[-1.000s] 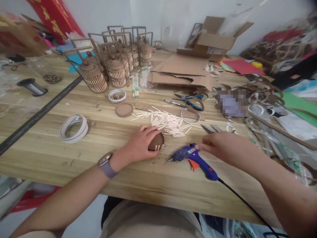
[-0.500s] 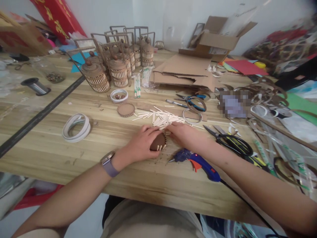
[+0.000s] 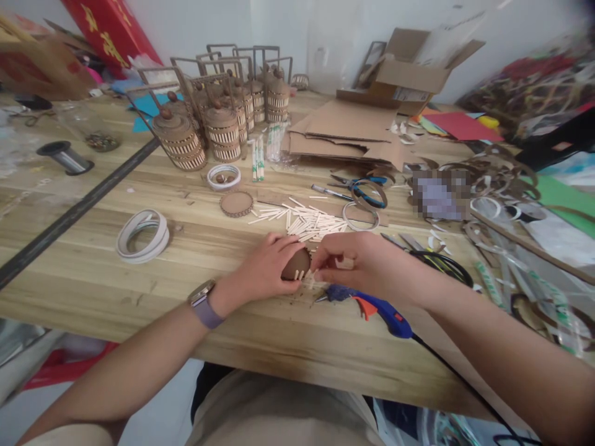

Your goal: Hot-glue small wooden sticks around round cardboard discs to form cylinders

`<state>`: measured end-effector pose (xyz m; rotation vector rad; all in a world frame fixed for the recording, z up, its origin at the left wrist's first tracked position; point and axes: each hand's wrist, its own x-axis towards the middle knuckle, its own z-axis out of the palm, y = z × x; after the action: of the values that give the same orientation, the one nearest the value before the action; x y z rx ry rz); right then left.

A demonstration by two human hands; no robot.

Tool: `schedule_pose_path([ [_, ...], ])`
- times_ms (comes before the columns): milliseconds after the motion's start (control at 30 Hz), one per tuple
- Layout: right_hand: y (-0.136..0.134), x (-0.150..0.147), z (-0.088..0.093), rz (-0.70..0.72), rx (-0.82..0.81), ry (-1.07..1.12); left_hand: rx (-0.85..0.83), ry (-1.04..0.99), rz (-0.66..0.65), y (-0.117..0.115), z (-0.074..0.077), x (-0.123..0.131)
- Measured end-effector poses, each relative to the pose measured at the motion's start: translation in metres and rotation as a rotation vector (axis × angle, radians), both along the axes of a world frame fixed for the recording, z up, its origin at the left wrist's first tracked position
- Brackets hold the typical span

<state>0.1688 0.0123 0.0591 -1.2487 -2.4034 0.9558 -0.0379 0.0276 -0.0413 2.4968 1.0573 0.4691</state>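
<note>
My left hand [image 3: 266, 266] presses down on a round brown cardboard disc [image 3: 296, 263] with short pale sticks standing along its edge. My right hand [image 3: 360, 260] is right beside the disc, its fingers pinched on a small pale stick at the disc's rim. A blue glue gun [image 3: 372, 305] with an orange trigger lies on the table just below my right hand. A loose pile of pale sticks [image 3: 309, 222] lies just behind both hands.
Finished stick-and-cardboard baskets [image 3: 218, 121] stand at the back. A tape roll [image 3: 142, 235] lies left, another disc [image 3: 236, 203] and ring [image 3: 224, 176] behind. Scissors [image 3: 434, 257] and cardboard rings [image 3: 499, 179] crowd the right. Flat cardboard [image 3: 344, 133] and a box [image 3: 409, 74] lie far back.
My right hand left the glue gun, reached to the stick pile, then came back to the disc's rim with a stick. My left hand stayed on the disc.
</note>
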Motion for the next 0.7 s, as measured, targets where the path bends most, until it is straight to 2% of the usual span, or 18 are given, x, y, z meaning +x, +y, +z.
schedule_pose_path([
  [100, -0.001, -0.006, -0.011, 0.053, 0.131, -0.091, -0.004, -0.014, 0.007, -0.001, 0.0, 0.0],
  [233, 0.001, -0.007, -0.023, 0.046, 0.187, -0.138, 0.011, -0.049, 0.006, -0.001, -0.001, 0.0],
  [500, -0.003, -0.011, -0.027, 0.021, 0.168, -0.19, -0.009, -0.074, -0.001, -0.001, -0.001, -0.001],
  [700, -0.005, -0.009, -0.037, 0.007, 0.205, -0.171, -0.012, -0.076, -0.001, -0.001, -0.002, -0.001],
])
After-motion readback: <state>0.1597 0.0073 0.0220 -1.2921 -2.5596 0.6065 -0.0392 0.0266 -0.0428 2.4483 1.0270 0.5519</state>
